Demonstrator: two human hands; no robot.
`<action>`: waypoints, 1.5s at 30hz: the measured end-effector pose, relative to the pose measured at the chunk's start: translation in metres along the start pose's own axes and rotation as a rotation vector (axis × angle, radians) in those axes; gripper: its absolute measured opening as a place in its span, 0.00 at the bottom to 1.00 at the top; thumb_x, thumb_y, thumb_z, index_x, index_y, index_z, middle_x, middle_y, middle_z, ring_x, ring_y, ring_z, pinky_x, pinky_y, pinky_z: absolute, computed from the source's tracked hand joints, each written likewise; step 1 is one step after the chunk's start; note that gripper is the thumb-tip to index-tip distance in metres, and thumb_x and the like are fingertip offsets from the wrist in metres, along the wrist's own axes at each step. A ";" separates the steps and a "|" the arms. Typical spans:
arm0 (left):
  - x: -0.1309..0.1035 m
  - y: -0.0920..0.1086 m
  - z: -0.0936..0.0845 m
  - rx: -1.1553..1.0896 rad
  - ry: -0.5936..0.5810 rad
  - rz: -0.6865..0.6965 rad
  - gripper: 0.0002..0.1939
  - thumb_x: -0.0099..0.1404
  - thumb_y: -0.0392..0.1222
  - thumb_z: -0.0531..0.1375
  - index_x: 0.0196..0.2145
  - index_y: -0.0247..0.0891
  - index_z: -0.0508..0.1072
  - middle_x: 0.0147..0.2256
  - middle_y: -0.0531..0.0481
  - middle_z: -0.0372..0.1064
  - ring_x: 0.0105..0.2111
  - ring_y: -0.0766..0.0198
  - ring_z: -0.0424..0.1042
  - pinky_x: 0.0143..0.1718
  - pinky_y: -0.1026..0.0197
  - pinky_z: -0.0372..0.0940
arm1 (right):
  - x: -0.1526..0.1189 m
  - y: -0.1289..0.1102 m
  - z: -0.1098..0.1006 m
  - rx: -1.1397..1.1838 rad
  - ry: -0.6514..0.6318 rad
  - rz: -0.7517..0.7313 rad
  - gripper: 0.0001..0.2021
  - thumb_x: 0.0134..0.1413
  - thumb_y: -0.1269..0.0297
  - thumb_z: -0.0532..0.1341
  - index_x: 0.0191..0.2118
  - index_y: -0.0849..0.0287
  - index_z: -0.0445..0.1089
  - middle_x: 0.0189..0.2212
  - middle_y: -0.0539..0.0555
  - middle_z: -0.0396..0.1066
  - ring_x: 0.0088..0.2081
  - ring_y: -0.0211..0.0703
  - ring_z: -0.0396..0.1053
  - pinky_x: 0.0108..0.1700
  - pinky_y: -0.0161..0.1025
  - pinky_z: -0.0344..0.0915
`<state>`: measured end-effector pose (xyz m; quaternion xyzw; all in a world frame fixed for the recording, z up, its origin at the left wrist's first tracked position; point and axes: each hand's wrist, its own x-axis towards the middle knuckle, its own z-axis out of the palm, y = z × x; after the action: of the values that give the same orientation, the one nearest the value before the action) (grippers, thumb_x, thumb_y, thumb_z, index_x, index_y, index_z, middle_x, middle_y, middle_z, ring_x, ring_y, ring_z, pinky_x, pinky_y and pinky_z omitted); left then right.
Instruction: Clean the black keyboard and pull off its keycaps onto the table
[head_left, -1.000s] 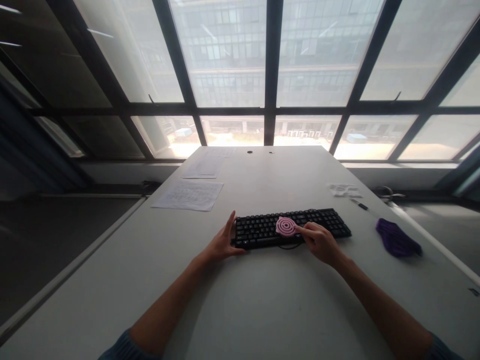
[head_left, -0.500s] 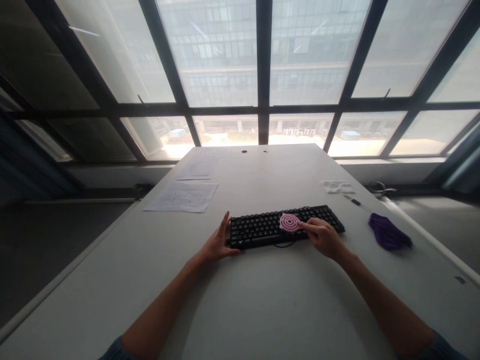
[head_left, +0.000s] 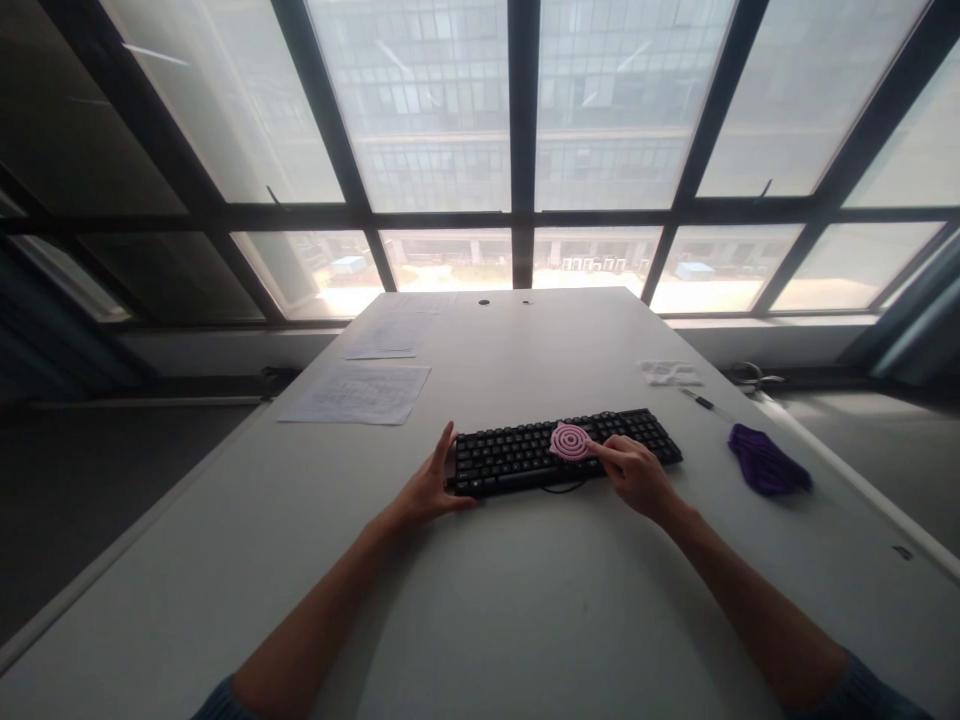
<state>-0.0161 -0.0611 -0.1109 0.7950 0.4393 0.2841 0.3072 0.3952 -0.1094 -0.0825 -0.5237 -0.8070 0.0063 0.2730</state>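
A black keyboard (head_left: 502, 455) lies on the white table, slightly tilted, with a bit of cable showing at its near edge. My left hand (head_left: 429, 488) is at its left end, fingers spread around the end and touching it. Over the middle keys is a pink round brush (head_left: 571, 442) with a ringed back and small ear-like points. My right hand (head_left: 636, 472) is closed on the brush handle, index finger stretched along it toward the round head. The bristle side faces down and is hidden.
Written paper sheets (head_left: 356, 393) lie at the left of the white table (head_left: 495, 600). On the right are a white crumpled packet (head_left: 671, 373), a pen (head_left: 700, 400) and a purple cloth (head_left: 768, 461). Large windows stand beyond the far edge.
The whole view has shifted slightly, so things appear a little further left. The brush has moved slightly left over the keys with my right hand. My left hand stays at the keyboard's end.
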 end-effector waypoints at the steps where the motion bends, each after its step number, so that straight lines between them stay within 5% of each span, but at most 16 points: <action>1: 0.000 0.001 0.000 -0.003 0.001 -0.001 0.71 0.48 0.53 0.74 0.70 0.52 0.25 0.68 0.34 0.44 0.67 0.39 0.49 0.64 0.36 0.49 | 0.000 -0.002 0.001 -0.007 -0.002 0.000 0.21 0.63 0.73 0.53 0.58 0.52 0.71 0.35 0.54 0.71 0.37 0.43 0.66 0.42 0.38 0.62; 32: 0.000 0.002 0.000 0.022 0.000 0.007 0.69 0.49 0.54 0.73 0.70 0.52 0.25 0.68 0.34 0.44 0.67 0.38 0.49 0.64 0.35 0.50 | 0.008 -0.030 0.023 -0.109 0.089 0.147 0.21 0.64 0.73 0.51 0.59 0.57 0.69 0.35 0.57 0.69 0.38 0.46 0.64 0.44 0.40 0.62; 45: 0.000 0.000 0.002 0.002 0.030 0.044 0.71 0.46 0.53 0.74 0.70 0.49 0.27 0.66 0.31 0.48 0.66 0.38 0.52 0.63 0.35 0.52 | 0.012 -0.059 0.034 0.002 0.031 -0.015 0.20 0.67 0.70 0.50 0.59 0.57 0.69 0.33 0.56 0.68 0.36 0.43 0.65 0.41 0.37 0.63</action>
<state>-0.0144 -0.0615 -0.1122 0.8004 0.4266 0.3022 0.2933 0.3265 -0.1168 -0.0883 -0.5172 -0.8066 -0.0029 0.2860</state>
